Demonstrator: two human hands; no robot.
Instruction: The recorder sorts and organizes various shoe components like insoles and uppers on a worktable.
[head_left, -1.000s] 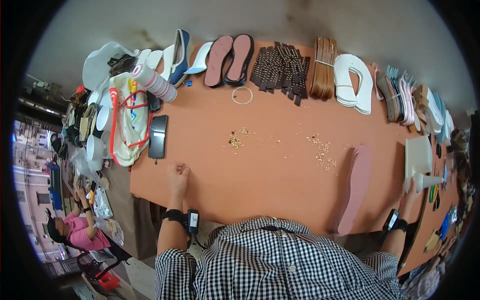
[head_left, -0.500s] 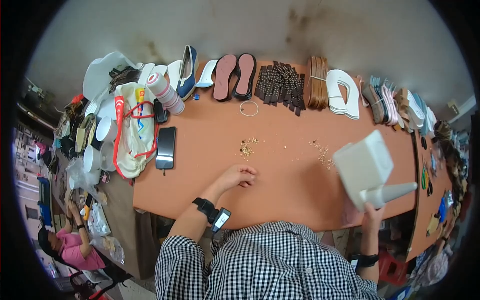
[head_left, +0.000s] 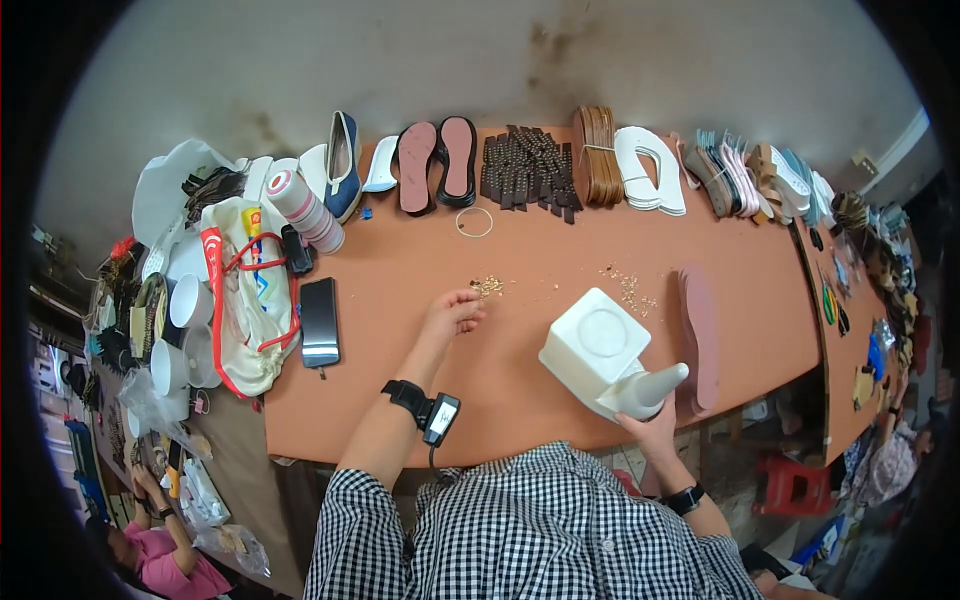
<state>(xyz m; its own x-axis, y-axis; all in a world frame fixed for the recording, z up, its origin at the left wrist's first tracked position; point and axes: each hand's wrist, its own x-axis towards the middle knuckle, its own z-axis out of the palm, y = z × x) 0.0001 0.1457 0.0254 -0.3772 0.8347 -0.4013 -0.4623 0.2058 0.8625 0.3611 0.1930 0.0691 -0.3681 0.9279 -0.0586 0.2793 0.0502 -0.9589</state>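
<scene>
My right hand [head_left: 650, 430] grips a white plastic container [head_left: 600, 335] by its lower end, beside a cone-shaped part that juts out to the right. The boxy container is tilted, its square face with a round ring turned up. On the orange-brown table, my left hand [head_left: 457, 315] has its fingers curled in; whether anything is inside them is hidden. Its fingertips are at the edge of a small heap of gold-coloured bits [head_left: 490, 286]. More loose bits [head_left: 630, 288] lie scattered behind the container. To its right rests a long pink insole-shaped piece [head_left: 700, 340].
Along the back stand a blue shoe [head_left: 343, 165], pink-topped soles [head_left: 458, 160], dark studded strips [head_left: 530, 170], brown strips [head_left: 597, 155] and white U-shaped pieces [head_left: 650, 170]. At left are a phone [head_left: 320, 320], a drawstring bag [head_left: 240, 300] and a striped bottle [head_left: 305, 212]. Another person [head_left: 170, 560] works at left.
My right hand has brought the container leftward and turned it, uncovering the pink piece. My left hand has moved forward to the gold bits. The whole view has shifted slightly.
</scene>
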